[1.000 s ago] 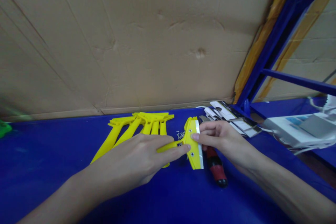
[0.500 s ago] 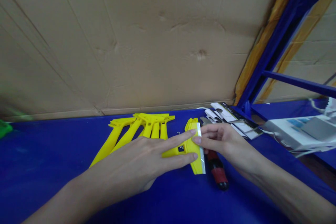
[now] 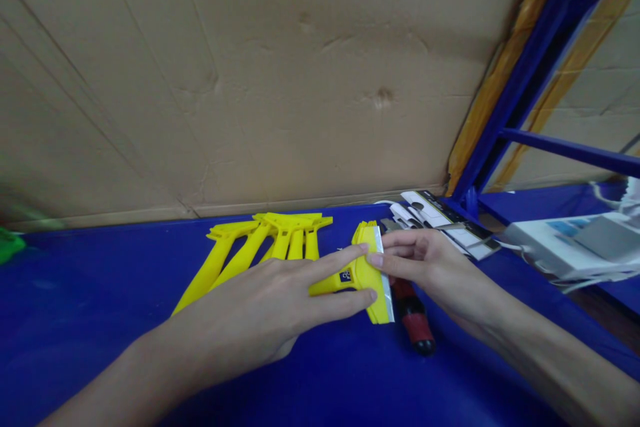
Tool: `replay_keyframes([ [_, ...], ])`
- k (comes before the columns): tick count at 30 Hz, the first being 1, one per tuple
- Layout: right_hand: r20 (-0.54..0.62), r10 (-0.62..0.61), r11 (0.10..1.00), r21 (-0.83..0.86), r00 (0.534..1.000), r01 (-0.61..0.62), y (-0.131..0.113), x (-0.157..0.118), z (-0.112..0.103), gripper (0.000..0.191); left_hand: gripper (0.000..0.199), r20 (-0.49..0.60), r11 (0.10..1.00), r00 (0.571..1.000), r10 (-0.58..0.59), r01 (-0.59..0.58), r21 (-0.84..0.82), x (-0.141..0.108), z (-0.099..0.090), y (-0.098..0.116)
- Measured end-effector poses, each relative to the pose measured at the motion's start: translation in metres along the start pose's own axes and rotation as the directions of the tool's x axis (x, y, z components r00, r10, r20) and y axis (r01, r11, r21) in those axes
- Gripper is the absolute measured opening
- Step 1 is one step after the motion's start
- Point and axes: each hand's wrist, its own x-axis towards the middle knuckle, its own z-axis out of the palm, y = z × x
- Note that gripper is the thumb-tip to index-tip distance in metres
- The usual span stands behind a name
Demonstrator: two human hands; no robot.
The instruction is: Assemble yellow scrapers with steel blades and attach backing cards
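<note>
A yellow scraper (image 3: 373, 280) with a bright metal blade strip along its right edge lies between my two hands, above the blue surface. My left hand (image 3: 285, 293) grips it from the left, forefinger and thumb on the head, its handle running under the palm. From the right, my right hand (image 3: 420, 257) pinches the blade edge, thumb on top and the other fingers curled behind. Just beneath and right of the scraper lies a tool with a red and black handle (image 3: 417, 327); its far end is partly hidden by my right hand.
Several yellow scraper handles (image 3: 240, 253) lie side by side behind my left hand. Printed cards (image 3: 445, 213) sit at the back, near a blue metal frame (image 3: 530, 80). A white box with a cable (image 3: 575, 240) is at the right, and cardboard (image 3: 300, 80) stands behind.
The scraper's head has tilted slightly, its near end shifting right and up. My right thumb has moved a little upward on it, and more of the dark mark by the handle shows.
</note>
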Motion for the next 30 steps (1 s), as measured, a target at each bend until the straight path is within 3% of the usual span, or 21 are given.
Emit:
replay_keyframes([
  [5,0.037,0.025,0.997,0.071,0.999,-0.027,-0.0051,-0.0022,0.0020,0.036,0.084,-0.004,1.000,1.000,-0.017,0.017,-0.018,0.0003,-0.0018,0.0007],
  [12,-0.018,-0.004,1.000,0.008,1.000,0.004,-0.0045,-0.0013,0.0035,0.037,0.075,-0.017,0.999,1.000,0.019,-0.020,-0.038,0.0032,-0.0037,-0.0012],
  [30,-0.057,-0.065,0.992,-0.110,0.996,0.058,-0.0018,-0.0037,0.0034,0.037,0.075,0.002,1.000,1.000,0.016,-0.016,0.018,0.0016,-0.0025,0.0012],
])
